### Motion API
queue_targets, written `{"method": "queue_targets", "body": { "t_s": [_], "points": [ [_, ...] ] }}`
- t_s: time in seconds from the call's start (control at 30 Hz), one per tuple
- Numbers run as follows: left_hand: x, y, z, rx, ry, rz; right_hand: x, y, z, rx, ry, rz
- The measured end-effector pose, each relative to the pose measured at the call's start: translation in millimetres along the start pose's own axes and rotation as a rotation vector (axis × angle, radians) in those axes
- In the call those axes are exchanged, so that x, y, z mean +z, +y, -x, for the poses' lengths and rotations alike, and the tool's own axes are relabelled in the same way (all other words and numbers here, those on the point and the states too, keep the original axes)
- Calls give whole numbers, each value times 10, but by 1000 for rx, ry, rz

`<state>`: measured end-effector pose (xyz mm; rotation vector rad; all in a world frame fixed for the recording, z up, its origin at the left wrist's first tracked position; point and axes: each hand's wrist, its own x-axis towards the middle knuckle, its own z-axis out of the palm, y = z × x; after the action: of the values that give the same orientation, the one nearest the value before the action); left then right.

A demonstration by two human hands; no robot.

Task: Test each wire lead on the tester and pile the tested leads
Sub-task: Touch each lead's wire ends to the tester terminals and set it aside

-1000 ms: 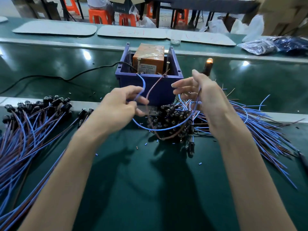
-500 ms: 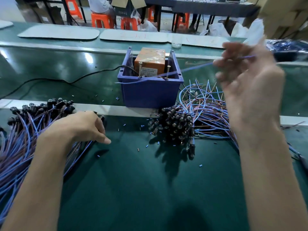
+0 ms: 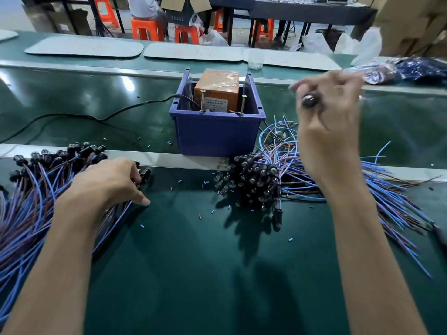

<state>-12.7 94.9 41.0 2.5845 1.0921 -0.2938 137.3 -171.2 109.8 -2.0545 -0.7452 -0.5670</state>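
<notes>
The right hand (image 3: 331, 112) is hovering raised above the far right part of the tabletop (image 3: 193, 274), its fingers curled around one wire lead (image 3: 310, 100). The lead's dark round bulb end is poking out between the fingers towards the camera. The hand is motion-blurred, so the run of the wire itself is not showing.

The left hand (image 3: 108, 184) is lying palm down near the left edge of the tabletop, on the right end of the left pile of leads (image 3: 36, 189). Its fingers are bending down over the black sockets there and its thumb tip is touching the green surface. Whether it is gripping a lead cannot be told, as the fingertips are hidden. The two hands are well apart.

The left pile is fanning out towards the near left corner, blue and brown wires trailing nearward and sockets pointing to the far side. A second heap of leads (image 3: 254, 180) is sitting right of centre, bulbs bunched together and wires spreading towards the right edge.

Just behind that heap a blue bin (image 3: 217, 134) is standing, holding the orange tester (image 3: 217, 90). Two upright screws (image 3: 202, 100) are sticking up at the bin's near rim, and a black cable (image 3: 96, 117) is running from the bin towards the left edge. A pale metal strip (image 3: 169, 160) is crossing the tabletop from left to right, passing in front of the bin. Small cut bits of insulation (image 3: 205, 182) are lying scattered around the middle.
</notes>
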Motion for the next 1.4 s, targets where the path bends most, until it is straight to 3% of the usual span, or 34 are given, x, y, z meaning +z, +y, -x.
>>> {"method": "queue_targets", "body": {
  "t_s": [0.03,0.1,0.17,0.53,0.73,0.9,1.1,1.27,1.4],
  "points": [
    [8,-8,-8,0,7,4,98,-97,138,32,-109,72],
    [27,-11,-19,3,23,21,217,0,269,159,-539,184],
    [41,1,-28,10,28,26,209,57,238,238,-723,301],
    [29,18,-19,-44,151,-33,224,-69,269,284,-542,180],
    [21,26,0,-17,80,-37,247,-206,294,213,-445,3],
    [14,120,37,32,180,-8,281,-356,330,204,-462,-150],
    [5,151,80,19,259,22,283,-368,336,196,-488,-165],
    [-97,175,162,84,433,175,279,-383,339,202,-500,-188],
    [-242,272,287,406,504,610,281,-423,346,222,-542,-256]
  ]
}}
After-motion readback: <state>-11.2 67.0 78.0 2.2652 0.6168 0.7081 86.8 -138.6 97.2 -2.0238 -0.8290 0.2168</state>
